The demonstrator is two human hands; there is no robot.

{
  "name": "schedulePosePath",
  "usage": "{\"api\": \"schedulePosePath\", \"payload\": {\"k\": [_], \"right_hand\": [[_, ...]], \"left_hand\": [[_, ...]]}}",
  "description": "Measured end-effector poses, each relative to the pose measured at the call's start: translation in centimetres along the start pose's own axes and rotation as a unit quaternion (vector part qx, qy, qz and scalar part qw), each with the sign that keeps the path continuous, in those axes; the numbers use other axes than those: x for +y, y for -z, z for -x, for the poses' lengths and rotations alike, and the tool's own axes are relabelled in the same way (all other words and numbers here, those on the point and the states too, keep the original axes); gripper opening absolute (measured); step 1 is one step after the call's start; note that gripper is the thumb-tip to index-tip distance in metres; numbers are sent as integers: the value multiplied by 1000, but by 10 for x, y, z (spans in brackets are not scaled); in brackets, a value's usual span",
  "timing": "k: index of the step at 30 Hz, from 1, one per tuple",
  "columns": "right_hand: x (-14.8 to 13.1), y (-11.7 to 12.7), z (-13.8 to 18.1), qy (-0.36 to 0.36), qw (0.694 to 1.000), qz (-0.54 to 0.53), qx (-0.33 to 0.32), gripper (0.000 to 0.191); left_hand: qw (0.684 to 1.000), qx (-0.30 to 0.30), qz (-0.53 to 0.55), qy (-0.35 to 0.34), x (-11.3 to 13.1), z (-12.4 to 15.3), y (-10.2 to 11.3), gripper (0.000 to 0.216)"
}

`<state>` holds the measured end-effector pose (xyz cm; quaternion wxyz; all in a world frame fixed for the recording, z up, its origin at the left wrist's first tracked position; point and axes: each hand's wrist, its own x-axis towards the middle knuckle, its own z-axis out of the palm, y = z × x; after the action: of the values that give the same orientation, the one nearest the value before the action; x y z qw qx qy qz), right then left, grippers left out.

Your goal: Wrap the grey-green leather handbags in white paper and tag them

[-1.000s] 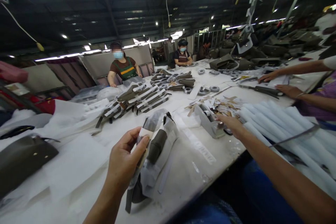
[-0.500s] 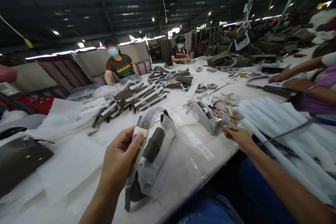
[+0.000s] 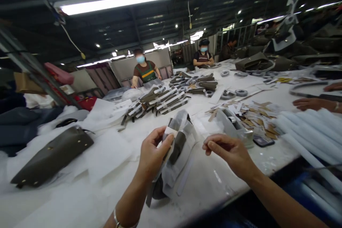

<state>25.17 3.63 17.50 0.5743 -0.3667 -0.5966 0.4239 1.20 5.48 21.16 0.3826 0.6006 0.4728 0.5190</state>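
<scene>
My left hand (image 3: 153,155) grips a dark olive bag strap (image 3: 178,146) bundled in thin white wrapping, its thumb pressing a pale strip at the upper end. Dark strap ends hang at the bottom of the bundle. To the right, my right hand (image 3: 235,155) is raised over the table with thumb and forefinger pinched together. Whatever is between those fingertips is too small or clear to make out. Behind that hand stands a grey tape dispenser (image 3: 246,137), partly hidden by it.
Wrapped straps (image 3: 171,101) are piled ahead. An olive bag (image 3: 53,156) lies on white sheets at left. Cardboard scraps (image 3: 258,117), a phone (image 3: 263,141) and pale blue foam tubes (image 3: 307,131) are at right. Co-workers (image 3: 146,73) sit across; another person's hand (image 3: 307,104) shows at right.
My right hand has moved left from the tape dispenser toward the wrapped strap. My left hand keeps its grip. The view has swung left, showing more of the olive bag.
</scene>
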Motion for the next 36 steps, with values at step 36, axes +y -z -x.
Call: {"api": "schedulePosePath", "payload": {"k": [36], "right_hand": [[10,-67,-39,-9,996,90,-3,9]], "left_hand": [[992,-32,-102,-73,10,13,-4,30]]}}
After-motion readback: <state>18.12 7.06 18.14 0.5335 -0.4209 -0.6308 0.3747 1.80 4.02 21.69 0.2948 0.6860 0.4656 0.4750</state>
